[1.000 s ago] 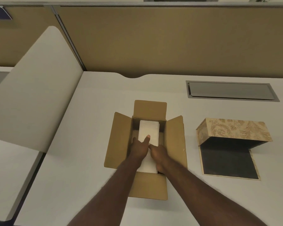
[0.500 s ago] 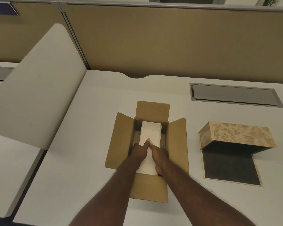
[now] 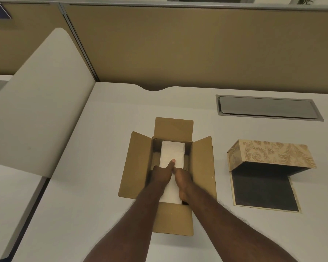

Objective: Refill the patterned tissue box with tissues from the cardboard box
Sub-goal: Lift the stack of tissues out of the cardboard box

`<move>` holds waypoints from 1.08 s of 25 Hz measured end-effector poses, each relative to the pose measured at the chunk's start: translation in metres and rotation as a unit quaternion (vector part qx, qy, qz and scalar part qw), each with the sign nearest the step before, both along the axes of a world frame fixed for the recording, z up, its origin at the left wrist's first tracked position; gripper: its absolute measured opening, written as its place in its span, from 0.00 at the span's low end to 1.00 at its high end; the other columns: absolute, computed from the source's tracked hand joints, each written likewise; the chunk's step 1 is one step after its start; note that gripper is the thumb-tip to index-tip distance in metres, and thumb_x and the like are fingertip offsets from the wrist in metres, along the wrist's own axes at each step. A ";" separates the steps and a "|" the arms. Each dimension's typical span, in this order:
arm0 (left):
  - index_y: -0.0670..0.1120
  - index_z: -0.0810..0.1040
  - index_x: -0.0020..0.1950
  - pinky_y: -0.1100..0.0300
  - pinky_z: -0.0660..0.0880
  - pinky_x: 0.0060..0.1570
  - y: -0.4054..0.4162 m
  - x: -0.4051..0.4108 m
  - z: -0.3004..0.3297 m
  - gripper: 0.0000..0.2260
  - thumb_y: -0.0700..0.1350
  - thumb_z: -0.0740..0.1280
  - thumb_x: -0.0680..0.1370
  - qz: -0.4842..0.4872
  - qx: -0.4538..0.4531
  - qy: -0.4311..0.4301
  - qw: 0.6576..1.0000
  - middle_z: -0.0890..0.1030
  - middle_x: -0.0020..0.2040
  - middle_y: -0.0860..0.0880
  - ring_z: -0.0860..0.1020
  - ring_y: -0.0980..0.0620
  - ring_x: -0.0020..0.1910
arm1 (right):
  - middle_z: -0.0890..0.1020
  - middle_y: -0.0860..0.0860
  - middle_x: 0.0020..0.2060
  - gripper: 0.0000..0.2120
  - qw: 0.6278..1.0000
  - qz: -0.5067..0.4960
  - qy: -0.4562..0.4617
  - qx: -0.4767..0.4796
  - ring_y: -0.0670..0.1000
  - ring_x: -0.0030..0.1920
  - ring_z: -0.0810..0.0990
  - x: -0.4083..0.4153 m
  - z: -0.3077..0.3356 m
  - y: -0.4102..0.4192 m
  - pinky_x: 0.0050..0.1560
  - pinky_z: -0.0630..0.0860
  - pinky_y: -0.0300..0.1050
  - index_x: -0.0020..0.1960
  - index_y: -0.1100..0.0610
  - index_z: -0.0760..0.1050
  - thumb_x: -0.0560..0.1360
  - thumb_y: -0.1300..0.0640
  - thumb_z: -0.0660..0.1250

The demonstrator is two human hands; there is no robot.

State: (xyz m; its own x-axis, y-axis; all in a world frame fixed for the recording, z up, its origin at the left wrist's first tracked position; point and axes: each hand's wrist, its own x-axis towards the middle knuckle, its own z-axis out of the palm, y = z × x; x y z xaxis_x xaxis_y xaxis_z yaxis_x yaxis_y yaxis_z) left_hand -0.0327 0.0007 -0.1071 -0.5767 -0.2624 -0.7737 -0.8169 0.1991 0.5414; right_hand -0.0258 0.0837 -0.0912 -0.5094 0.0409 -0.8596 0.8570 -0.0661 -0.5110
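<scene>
An open cardboard box [image 3: 138,163] sits mid-desk with all its flaps spread outward. Inside lies a white tissue stack [image 3: 172,151]. My left hand [image 3: 162,175] presses against the stack's left side, its thumb resting on top. My right hand [image 3: 183,179] reaches down along the stack's right side, its fingers hidden inside the box. To the right stands the patterned tissue box [image 3: 273,153], a beige floral shell tipped up off its dark base panel [image 3: 261,190], which lies flat on the desk.
A grey metal cable hatch [image 3: 267,107] is set into the desk behind the patterned box. A tan partition wall [image 3: 178,50] closes the back. A white curved divider panel [image 3: 40,103] rises at the left, and another desk lies beyond it.
Both hands stay clasped around the tissue stack inside the cardboard box, and the stack has not visibly risen. Only the view has shifted slightly.
</scene>
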 end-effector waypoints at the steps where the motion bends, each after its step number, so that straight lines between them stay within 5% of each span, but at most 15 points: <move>1: 0.41 0.66 0.72 0.49 0.74 0.58 0.000 0.000 0.000 0.37 0.68 0.60 0.75 0.000 -0.002 0.000 1.000 0.74 0.68 0.42 0.75 0.41 0.64 | 0.79 0.54 0.48 0.16 1.000 0.002 -0.001 0.001 0.53 0.43 0.76 -0.001 0.000 -0.001 0.42 0.75 0.47 0.59 0.56 0.73 0.80 0.46 0.58; 4: 0.41 0.66 0.72 0.50 0.73 0.58 -0.001 -0.001 0.003 0.35 0.67 0.59 0.76 -0.006 -0.001 -0.006 1.000 0.74 0.68 0.42 0.75 0.41 0.64 | 0.79 0.55 0.50 0.19 1.000 0.000 -0.005 -0.001 0.55 0.46 0.77 0.000 -0.002 -0.004 0.48 0.75 0.51 0.59 0.56 0.73 0.79 0.43 0.58; 14: 0.43 0.69 0.69 0.51 0.75 0.54 -0.005 0.004 0.007 0.34 0.68 0.59 0.75 0.008 0.028 0.021 0.999 0.77 0.64 0.43 0.77 0.44 0.59 | 0.80 0.54 0.44 0.11 0.998 -0.025 -0.002 -0.056 0.56 0.44 0.79 0.001 0.003 0.001 0.39 0.75 0.48 0.52 0.55 0.74 0.79 0.48 0.61; 18: 0.43 0.70 0.67 0.50 0.75 0.57 -0.002 0.005 0.008 0.32 0.67 0.59 0.76 0.017 0.022 0.030 0.999 0.77 0.63 0.43 0.77 0.44 0.59 | 0.80 0.55 0.48 0.16 0.998 -0.021 0.003 -0.054 0.56 0.46 0.78 0.001 0.002 0.000 0.51 0.76 0.53 0.59 0.56 0.74 0.79 0.47 0.60; 27: 0.42 0.70 0.69 0.48 0.70 0.55 -0.001 -0.004 0.021 0.36 0.69 0.60 0.74 0.049 0.058 -0.025 0.997 0.75 0.66 0.43 0.75 0.42 0.62 | 0.80 0.58 0.56 0.20 1.000 -0.013 0.000 -0.027 0.60 0.54 0.78 0.001 -0.002 0.000 0.62 0.74 0.59 0.63 0.59 0.73 0.79 0.45 0.61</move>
